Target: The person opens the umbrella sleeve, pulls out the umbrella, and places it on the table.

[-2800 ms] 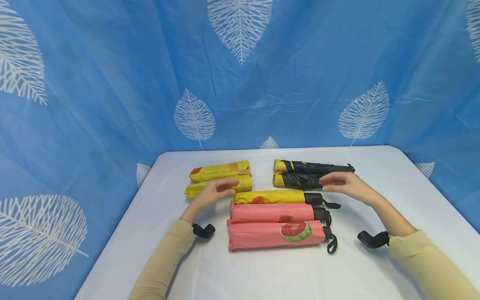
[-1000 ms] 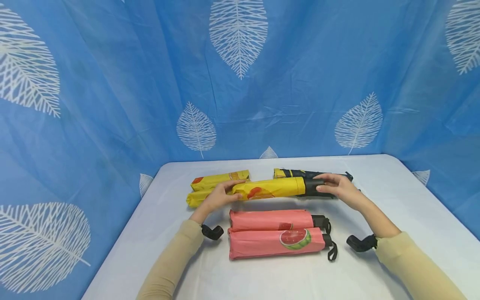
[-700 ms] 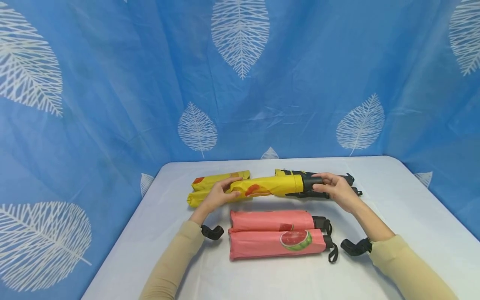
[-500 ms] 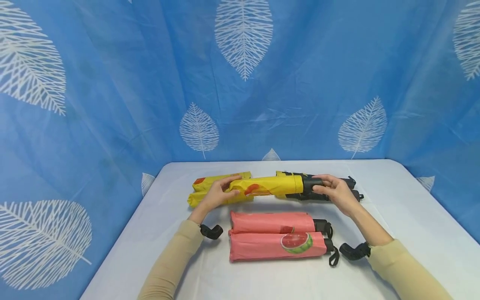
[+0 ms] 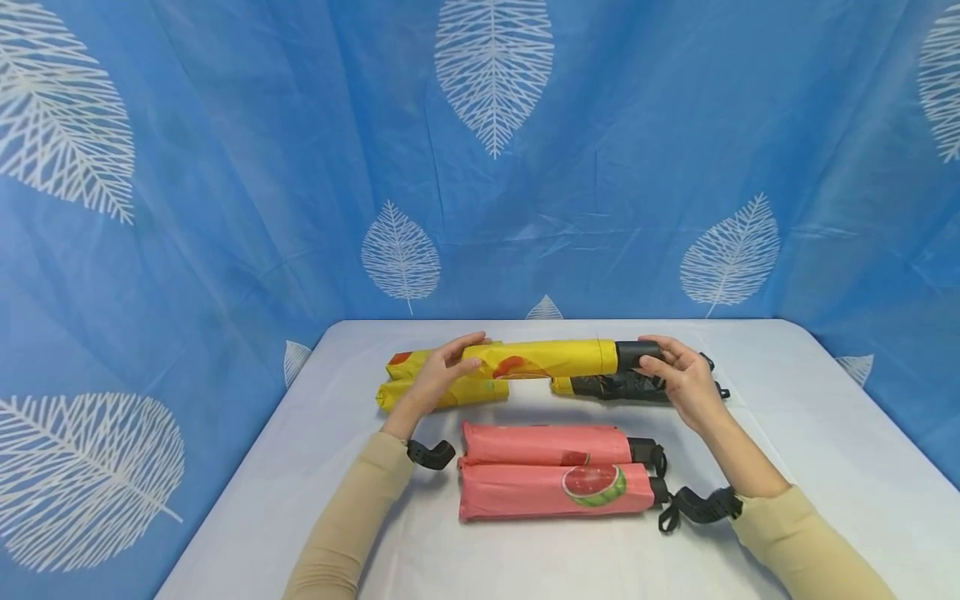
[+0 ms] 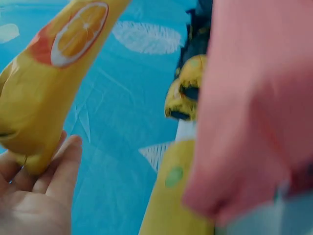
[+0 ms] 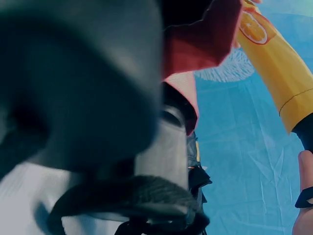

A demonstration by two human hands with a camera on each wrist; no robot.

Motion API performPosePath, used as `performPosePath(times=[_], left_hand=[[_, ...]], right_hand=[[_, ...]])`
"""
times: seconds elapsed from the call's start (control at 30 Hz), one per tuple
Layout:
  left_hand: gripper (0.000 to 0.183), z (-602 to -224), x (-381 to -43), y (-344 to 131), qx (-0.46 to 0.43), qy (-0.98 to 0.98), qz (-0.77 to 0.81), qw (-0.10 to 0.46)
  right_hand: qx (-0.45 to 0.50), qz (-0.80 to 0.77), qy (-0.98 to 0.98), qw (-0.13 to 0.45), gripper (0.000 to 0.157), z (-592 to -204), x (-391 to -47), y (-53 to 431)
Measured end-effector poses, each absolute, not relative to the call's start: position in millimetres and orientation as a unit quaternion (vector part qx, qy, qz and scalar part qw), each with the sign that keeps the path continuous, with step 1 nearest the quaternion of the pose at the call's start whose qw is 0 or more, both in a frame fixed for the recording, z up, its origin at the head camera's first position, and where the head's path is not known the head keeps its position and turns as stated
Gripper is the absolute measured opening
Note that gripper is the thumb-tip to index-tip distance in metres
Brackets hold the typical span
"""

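A folded yellow umbrella (image 5: 558,358) with an orange-slice print is held level above the table between both hands. My left hand (image 5: 438,375) grips its sleeve at the left end, thumb on the near side. At the other end, my right hand (image 5: 686,383) pinches the black handle (image 5: 636,354) between thumb and fingers. In the left wrist view the yellow sleeve (image 6: 44,93) rises out of the left hand (image 6: 44,191). The right wrist view has the right hand (image 7: 305,196) at its edge, thumb on the handle.
Two pink watermelon-print umbrellas (image 5: 517,493) lie side by side nearest the person. Behind them, two yellow umbrellas (image 5: 457,393) lie left and black-and-yellow umbrellas (image 5: 626,386) right, both groups partly covered by the lifted one. A blue leaf-print curtain (image 5: 585,167) hangs behind the white table (image 5: 570,562).
The yellow umbrella, earlier lying behind the pink ones, has been gripped by both hands and lifted. Over the last half second it rises slightly and shifts right.
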State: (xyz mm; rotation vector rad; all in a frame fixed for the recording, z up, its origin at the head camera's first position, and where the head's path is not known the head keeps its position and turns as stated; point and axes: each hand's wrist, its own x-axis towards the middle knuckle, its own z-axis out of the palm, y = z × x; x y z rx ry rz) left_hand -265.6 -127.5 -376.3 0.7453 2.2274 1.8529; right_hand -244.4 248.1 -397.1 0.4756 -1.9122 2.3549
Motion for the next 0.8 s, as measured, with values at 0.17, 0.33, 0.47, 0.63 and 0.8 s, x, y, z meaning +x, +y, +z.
performPosePath(times=[0.17,0.33,0.47,0.63,0.8], left_hand=[[0.048,-386.8,-274.2,-120.0,0.257,0.723,0.635,0.088],[0.043,-402.2,-285.2,-120.8,0.249,0.720,0.641,0.093],[0.044,-402.8,-284.0,-125.9,0.235,0.718,0.649,0.091],[0.047,-403.8,-283.5,-136.2,0.218,0.725,0.648,0.083],[0.043,-407.3,-283.9,-148.1,0.213,0.729,0.647,0.069]], right_hand=[[0.154,0.766,-0.624,0.029,0.029,-395.1,-245.2,246.5],[0.153,0.763,-0.628,0.027,0.031,-395.2,-245.2,247.6],[0.156,0.768,-0.621,0.029,0.029,-396.2,-245.5,250.4],[0.161,0.781,-0.602,0.036,0.029,-396.4,-245.4,255.7],[0.166,0.786,-0.594,0.038,0.029,-396.8,-244.8,261.4]])
